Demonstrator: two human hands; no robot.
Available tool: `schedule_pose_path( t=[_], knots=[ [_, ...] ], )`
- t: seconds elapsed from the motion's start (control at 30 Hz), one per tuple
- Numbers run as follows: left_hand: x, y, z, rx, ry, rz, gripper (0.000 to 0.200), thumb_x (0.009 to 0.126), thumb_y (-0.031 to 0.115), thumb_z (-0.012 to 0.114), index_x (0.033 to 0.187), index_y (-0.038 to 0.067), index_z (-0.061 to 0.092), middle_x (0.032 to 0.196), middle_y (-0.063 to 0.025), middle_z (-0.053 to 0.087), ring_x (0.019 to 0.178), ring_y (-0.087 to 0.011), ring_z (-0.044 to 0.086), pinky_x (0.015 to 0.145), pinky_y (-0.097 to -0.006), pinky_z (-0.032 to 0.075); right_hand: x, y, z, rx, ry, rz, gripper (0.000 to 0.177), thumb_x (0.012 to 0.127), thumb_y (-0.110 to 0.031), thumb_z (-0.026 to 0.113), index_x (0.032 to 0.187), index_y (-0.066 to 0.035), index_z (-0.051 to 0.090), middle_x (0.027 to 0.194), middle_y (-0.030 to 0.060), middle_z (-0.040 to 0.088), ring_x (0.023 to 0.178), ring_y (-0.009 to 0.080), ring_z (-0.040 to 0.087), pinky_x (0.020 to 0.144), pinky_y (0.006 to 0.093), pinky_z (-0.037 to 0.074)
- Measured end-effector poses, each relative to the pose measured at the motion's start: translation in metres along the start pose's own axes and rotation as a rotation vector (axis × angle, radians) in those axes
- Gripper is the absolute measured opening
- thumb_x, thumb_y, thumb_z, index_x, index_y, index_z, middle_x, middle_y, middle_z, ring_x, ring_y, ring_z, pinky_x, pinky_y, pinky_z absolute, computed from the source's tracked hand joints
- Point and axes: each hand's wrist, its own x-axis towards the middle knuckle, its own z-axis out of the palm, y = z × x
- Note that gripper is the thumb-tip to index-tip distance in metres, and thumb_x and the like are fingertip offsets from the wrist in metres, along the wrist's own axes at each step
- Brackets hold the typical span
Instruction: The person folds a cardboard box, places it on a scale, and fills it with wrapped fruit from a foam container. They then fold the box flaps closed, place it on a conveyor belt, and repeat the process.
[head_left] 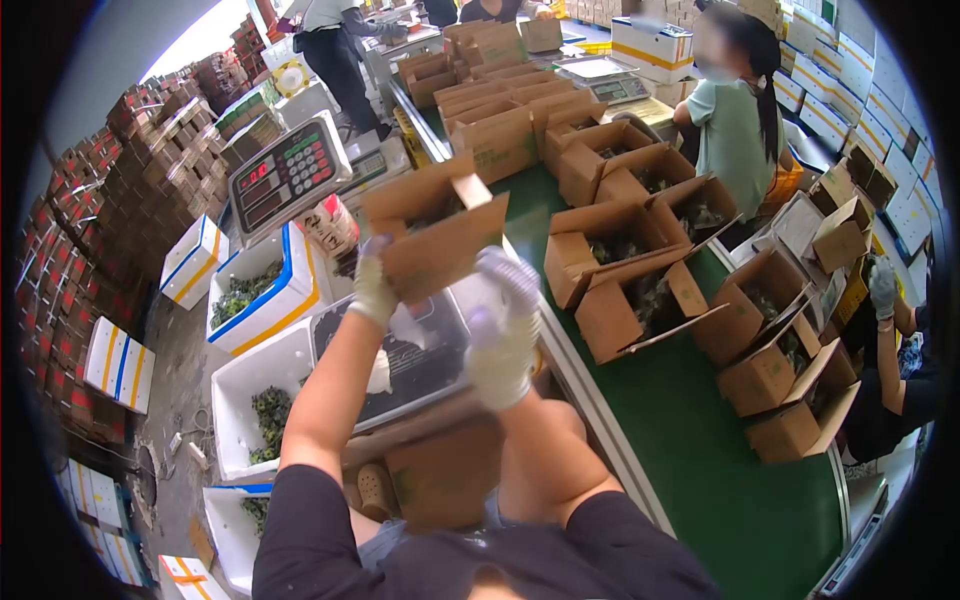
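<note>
My left hand [374,288], in a pale glove with purple fingertips, grips the near left corner of an open cardboard box [440,250]. The box is held tilted over the scale area, with dark green contents partly visible inside. My right hand [505,335], gloved the same way, is smeared by motion just right of the box's near flap. Below both hands lies a dark scale platform [420,350] with crumpled white scraps on it. Beyond the left hand stands the scale's display and keypad [290,172], with lit red digits.
Several open cardboard boxes [610,240] with dark green contents sit on the green conveyor [690,430] to my right. White foam boxes [240,390] of greens stand at left. A person [735,120] sits across the belt; another's gloved hand [882,288] shows far right.
</note>
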Motion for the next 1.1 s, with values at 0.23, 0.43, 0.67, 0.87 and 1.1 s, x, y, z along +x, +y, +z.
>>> schedule_pose_path(
  t=[0.23, 0.43, 0.67, 0.87, 1.1],
  knots=[
    [0.127, -0.088, 0.122, 0.634, -0.354, -0.014, 0.040, 0.085, 0.035, 0.057, 0.117, 0.012, 0.059, 0.115, -0.0117, 0.059, 0.112, -0.0297, 0.051, 0.092, -0.0478, 0.043, -0.009, -0.001, 0.027, -0.010, -0.234, -0.147, 0.043, 0.065, 0.004, 0.049, 0.105, -0.007, 0.063, 0.105, 0.0119, 0.064, 0.096, 0.0323, 0.059, 0.089, 0.0442, 0.047],
    [0.091, -0.134, 0.108, 0.602, -0.234, 0.028, 0.052, 0.093, 0.037, 0.051, 0.138, 0.012, 0.042, 0.134, -0.0122, 0.050, 0.119, -0.0318, 0.049, 0.094, -0.0457, 0.044, -0.010, -0.004, 0.045, 0.071, -0.260, -0.103, 0.034, 0.071, 0.001, 0.055, 0.103, -0.006, 0.064, 0.100, 0.0117, 0.065, 0.093, 0.0322, 0.061, 0.085, 0.0430, 0.049],
    [0.009, -0.087, -0.055, 0.308, -0.446, -0.304, 0.034, 0.093, 0.033, 0.057, 0.119, 0.010, 0.057, 0.102, -0.0045, 0.063, 0.086, -0.0188, 0.060, 0.072, -0.0358, 0.051, -0.034, -0.005, 0.062, 0.233, -0.311, 0.102, 0.032, 0.075, 0.007, 0.055, 0.105, -0.004, 0.062, 0.104, 0.0126, 0.062, 0.097, 0.0249, 0.060, 0.089, 0.0350, 0.046],
    [-0.126, -0.147, -0.208, 0.319, -0.712, -0.389, 0.026, 0.091, 0.021, 0.060, 0.107, 0.001, 0.064, 0.089, -0.0049, 0.065, 0.074, -0.0165, 0.061, 0.068, -0.0318, 0.052, -0.045, -0.017, 0.071, 0.226, -0.435, 0.067, 0.040, 0.069, 0.013, 0.045, 0.099, -0.004, 0.064, 0.098, 0.0118, 0.064, 0.093, 0.0242, 0.061, 0.088, 0.0338, 0.048],
    [-0.204, -0.229, -0.320, 1.092, -0.170, -0.237, 0.048, 0.086, 0.037, 0.062, 0.116, 0.000, 0.062, 0.109, -0.0188, 0.065, 0.095, -0.0300, 0.063, 0.084, -0.0398, 0.050, -0.092, -0.022, 0.069, 0.078, -0.718, 0.136, 0.027, 0.077, 0.006, 0.058, 0.101, -0.003, 0.065, 0.099, 0.0102, 0.064, 0.096, 0.0225, 0.061, 0.087, 0.0327, 0.047]
  ],
)
